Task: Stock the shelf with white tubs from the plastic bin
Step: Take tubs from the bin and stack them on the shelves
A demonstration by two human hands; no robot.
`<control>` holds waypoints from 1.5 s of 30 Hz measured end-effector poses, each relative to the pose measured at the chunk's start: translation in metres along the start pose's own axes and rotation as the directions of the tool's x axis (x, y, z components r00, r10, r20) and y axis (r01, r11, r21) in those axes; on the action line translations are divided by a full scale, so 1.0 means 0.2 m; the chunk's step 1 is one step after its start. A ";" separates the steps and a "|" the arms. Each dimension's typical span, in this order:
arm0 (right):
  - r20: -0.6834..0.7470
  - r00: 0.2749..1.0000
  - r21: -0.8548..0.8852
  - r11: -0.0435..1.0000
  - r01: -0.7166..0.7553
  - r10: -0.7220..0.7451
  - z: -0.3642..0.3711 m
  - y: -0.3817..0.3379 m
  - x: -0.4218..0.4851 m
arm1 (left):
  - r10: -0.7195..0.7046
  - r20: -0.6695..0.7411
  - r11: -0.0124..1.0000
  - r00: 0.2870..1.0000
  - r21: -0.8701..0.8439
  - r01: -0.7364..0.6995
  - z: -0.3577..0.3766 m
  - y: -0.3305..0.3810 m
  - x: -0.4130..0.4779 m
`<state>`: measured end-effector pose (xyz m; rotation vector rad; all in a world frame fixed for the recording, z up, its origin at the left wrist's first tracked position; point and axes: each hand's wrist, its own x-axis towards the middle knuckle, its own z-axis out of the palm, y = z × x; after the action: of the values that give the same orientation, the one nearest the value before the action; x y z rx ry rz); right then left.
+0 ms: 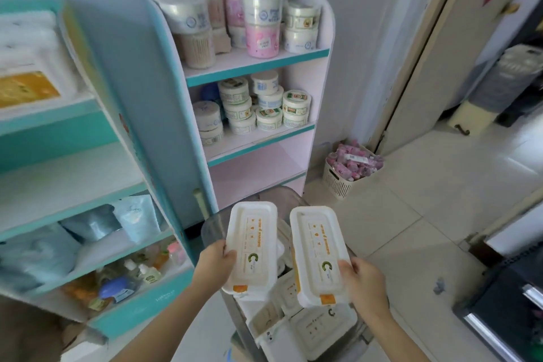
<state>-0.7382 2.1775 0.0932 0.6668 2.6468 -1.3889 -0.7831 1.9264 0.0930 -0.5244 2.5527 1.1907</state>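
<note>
head cam: left hand (216, 264) grips l tub (252, 247), right hand (364, 282) grips r tub (318, 256), fingers closed on the near ends, both held side by side above the bin (211, 226). tubs lie lid-up, long axis running away from the person twd the shelf (255, 67), orange tabs at the near end. more tubs sit in the bin below. basket (338, 182) stands on the floor, right of shelf.

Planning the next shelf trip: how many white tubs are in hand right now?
2: one tub in the left hand, one tub in the right hand. More lie in the plastic bin below, partly hidden.
</note>
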 end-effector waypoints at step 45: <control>0.337 0.825 -0.037 0.869 0.493 -0.453 1.75 -1.72 -0.25 | -0.311 -0.383 0.950 0.870 -0.164 0.267 -2.07 -1.18 0.33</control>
<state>-0.8795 1.7114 0.1644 -0.2462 2.6924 -1.2694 -0.7780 1.4509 0.1654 -1.2521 2.6075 1.2104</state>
